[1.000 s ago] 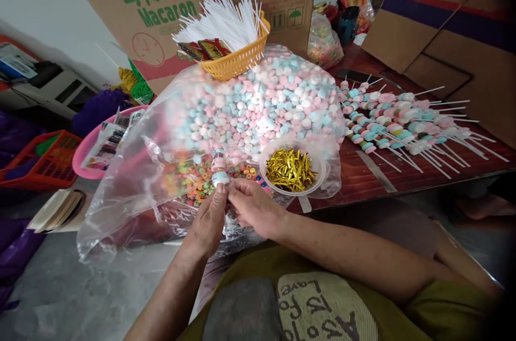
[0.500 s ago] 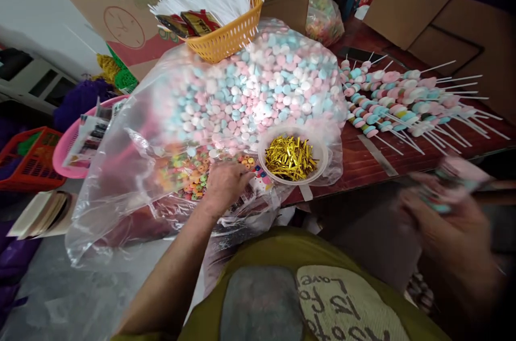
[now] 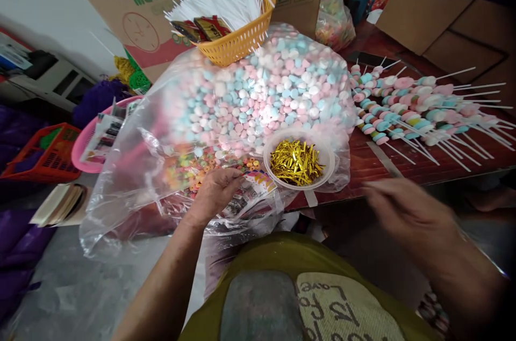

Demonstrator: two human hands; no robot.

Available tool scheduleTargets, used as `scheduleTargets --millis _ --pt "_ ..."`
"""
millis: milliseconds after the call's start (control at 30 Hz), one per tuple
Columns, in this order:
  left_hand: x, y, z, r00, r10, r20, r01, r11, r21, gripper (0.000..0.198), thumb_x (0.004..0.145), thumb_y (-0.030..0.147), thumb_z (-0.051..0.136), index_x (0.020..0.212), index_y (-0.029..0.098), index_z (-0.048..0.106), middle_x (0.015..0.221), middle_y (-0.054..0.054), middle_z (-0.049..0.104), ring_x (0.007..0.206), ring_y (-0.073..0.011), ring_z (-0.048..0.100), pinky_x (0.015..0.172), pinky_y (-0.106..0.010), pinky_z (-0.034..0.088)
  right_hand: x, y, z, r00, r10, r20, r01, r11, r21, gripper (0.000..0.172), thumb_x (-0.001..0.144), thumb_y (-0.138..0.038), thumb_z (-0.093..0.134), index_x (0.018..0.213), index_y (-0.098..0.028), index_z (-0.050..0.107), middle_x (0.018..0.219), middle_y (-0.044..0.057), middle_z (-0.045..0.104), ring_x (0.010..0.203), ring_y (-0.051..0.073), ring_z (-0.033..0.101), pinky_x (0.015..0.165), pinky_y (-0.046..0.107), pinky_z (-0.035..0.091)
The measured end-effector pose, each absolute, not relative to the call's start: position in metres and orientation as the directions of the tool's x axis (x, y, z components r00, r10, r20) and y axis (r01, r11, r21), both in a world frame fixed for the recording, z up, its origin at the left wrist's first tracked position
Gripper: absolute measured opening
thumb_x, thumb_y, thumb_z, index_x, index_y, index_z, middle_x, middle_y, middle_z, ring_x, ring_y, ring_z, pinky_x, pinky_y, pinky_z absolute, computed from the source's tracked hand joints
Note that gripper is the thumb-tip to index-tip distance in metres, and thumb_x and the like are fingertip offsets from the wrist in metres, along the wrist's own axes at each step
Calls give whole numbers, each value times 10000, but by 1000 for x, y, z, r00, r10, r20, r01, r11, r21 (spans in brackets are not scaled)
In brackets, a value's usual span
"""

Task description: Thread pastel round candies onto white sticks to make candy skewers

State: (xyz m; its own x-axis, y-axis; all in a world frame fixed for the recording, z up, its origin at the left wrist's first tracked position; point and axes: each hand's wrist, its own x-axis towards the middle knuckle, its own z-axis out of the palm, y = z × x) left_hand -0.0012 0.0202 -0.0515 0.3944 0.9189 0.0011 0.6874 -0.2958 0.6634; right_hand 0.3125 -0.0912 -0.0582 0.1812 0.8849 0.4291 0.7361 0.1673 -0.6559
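My left hand (image 3: pixel 215 193) is closed in a pinch on the corner of a printed plastic bag (image 3: pixel 258 184), which lies over the clear plastic at the table's front edge. Right beside that bag stands a round clear tub (image 3: pixel 329 172) full of gold twist ties (image 3: pixel 296 161). My right hand (image 3: pixel 415 217) is in the air in front of the table edge, smeared by motion. No item shows in it, and its fingertips are too blurred to read. Behind both hands spreads a big clear bag of pink, white and blue marshmallows (image 3: pixel 242 99), with coloured ring-shaped candies (image 3: pixel 197 166) nearer me.
Marshmallow skewers (image 3: pixel 419 104) lie piled on the red table (image 3: pixel 363 169) at the right. An orange basket (image 3: pixel 237 48) of white sticks sits behind the marshmallows, before a cardboard box (image 3: pixel 149 19). A pink basin (image 3: pixel 84 142) and a red crate (image 3: pixel 60 153) are at the left.
My right hand has moved left toward the table; the pinkish item it held is no longer in it. My left hand stays at the printed bag, whose corner is now lifted a little.
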Motion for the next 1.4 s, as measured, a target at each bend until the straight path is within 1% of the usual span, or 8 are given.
scheduleTargets --millis 100,300,567,667,767,1033,1233,1400 --pt "-1 12 -22 446 895 18 620 -323 715 229 869 330 522 779 172 661 672 5 617 610 -118 546 583 -217 416 244 -36 -43 -275 808 521 613 565 -553 136 850 -274 570 937 -195 639 971 96 652 929 225 585 813 362 449" --pt "6 24 -30 385 923 21 582 -261 771 244 856 370 559 932 163 665 751 -23 679 646 -133 608 594 -238 479 171 25 -52 -301 937 176 747 346 -567 171 872 -192 494 744 -154 601 712 19 609 635 121 507 585 228 345" --pt "-18 45 -66 128 920 371 556 -376 741 136 813 281 613 787 199 718 867 -48 724 922 -203 640 855 -342 485 174 40 -36 -279 948 153 882 316 -349 227 779 -359 665 853 -146 688 1018 157 651 1017 315 500 818 397 366" --pt "-27 39 -36 274 925 264 549 -376 747 159 834 292 591 795 185 702 756 -23 700 730 -148 630 694 -263 491 175 40 -20 -330 918 219 788 395 -472 505 701 -362 731 1143 -150 610 1264 163 540 1085 318 471 814 388 397" --pt "-23 33 -11 470 877 97 528 -367 766 188 858 304 552 823 169 678 745 -17 668 677 -121 586 631 -228 464 173 36 -20 -390 898 202 508 393 -767 237 775 -284 614 976 -160 633 892 47 642 772 164 543 640 258 403" --pt "39 20 -38 331 943 26 216 -103 971 233 750 357 683 737 148 580 645 8 589 577 -102 528 520 -202 412 205 6 -37 -65 879 472 452 448 -771 301 840 -295 506 584 -184 394 588 -31 425 581 95 396 561 233 296" --pt "77 19 -25 511 816 270 387 -499 776 194 837 300 583 705 173 646 592 14 610 560 -104 538 548 -204 407 243 -4 -33 107 877 468 448 377 -811 399 842 -331 492 536 -198 273 507 -51 303 509 83 298 520 250 238" --pt "100 20 -29 422 860 287 521 -489 699 196 827 351 562 829 190 673 707 -19 669 634 -148 599 601 -245 460 258 -4 -45 217 885 412 392 308 -867 399 886 -338 431 534 -196 309 506 -40 321 512 88 321 519 255 258"
